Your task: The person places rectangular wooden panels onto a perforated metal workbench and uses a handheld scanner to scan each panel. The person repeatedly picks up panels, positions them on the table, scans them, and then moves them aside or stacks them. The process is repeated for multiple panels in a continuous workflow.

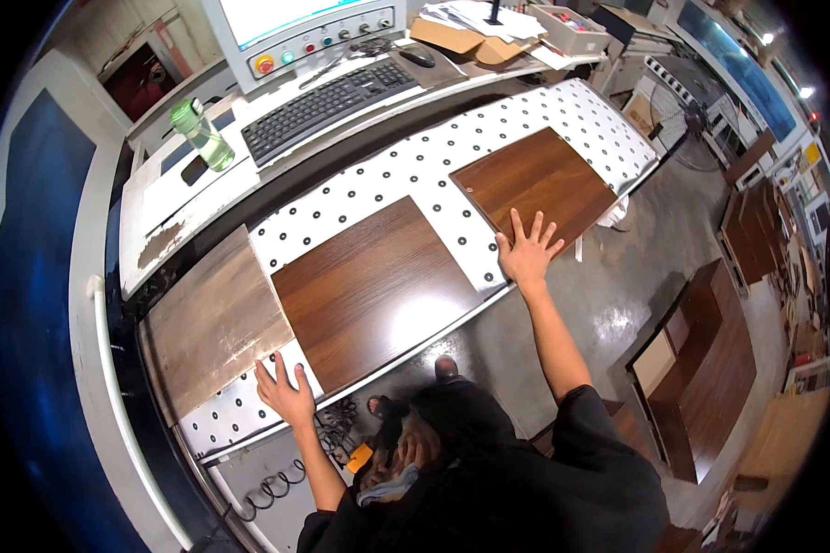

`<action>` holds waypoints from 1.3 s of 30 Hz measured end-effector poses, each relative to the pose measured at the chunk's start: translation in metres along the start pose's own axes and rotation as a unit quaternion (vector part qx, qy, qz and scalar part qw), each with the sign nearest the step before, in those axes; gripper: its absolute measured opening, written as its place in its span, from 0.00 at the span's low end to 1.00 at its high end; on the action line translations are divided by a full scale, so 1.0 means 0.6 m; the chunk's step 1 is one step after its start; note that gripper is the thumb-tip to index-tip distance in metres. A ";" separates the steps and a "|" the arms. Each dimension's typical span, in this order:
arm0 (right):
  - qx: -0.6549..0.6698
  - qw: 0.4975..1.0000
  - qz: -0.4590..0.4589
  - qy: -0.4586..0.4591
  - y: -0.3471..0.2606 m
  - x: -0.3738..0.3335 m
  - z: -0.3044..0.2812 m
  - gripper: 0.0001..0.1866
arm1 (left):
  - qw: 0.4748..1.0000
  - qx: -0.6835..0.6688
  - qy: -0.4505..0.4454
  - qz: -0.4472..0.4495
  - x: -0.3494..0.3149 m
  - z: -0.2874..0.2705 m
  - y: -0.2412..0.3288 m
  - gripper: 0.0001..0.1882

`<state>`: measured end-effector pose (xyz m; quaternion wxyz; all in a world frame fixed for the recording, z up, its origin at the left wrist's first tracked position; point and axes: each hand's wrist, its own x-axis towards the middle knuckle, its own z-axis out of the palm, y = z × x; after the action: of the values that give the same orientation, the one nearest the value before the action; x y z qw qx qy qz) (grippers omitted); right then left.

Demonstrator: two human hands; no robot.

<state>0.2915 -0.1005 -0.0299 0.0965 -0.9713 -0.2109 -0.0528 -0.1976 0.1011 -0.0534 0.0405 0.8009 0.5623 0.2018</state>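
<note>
My right hand [527,252] lies with spread fingers on the near left part of a dark brown wood-grain panel [549,180]. Its fingertips rest on the panel's surface. My left hand [287,394], fingers apart, is beside the near left corner of a second, glossy brown panel [378,286], over the white table strip. Left of that hand lies a duller, scuffed brown board [214,318]. Both panels and the board rest on a long white table [360,189] dotted with black round pads. Neither hand is wrapped around anything.
Behind the table, a desk carries a black keyboard [330,109], a mouse [417,57], a green bottle [203,136] and a control panel [323,44]. A brown cabinet part [710,387] stands on the floor at right. Coiled cable [275,488] hangs below the table; a fan [692,120] stands far right.
</note>
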 end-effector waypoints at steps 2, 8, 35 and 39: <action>-0.005 1.000 0.008 -0.006 0.003 0.014 0.004 0.36 | 1.000 -0.007 -0.001 -0.009 0.003 -0.001 0.008 0.29; -0.017 0.999 0.028 -0.026 -0.003 0.016 0.006 0.40 | 1.000 -0.017 -0.002 -0.014 0.001 -0.003 0.007 0.29; 0.070 0.981 -0.157 0.086 -0.233 -0.145 0.070 0.32 | 0.966 0.016 -0.075 -0.249 0.202 -0.099 -0.452 0.69; 0.065 0.979 -0.167 0.094 -0.229 -0.143 0.075 0.32 | 0.966 -0.039 -0.072 -0.247 0.201 -0.112 -0.507 0.69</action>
<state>0.1590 -0.0024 -0.0633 0.1689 -0.9045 -0.3633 -0.1459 -0.4570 0.3117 -0.0473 0.1611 0.6476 0.7297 0.1490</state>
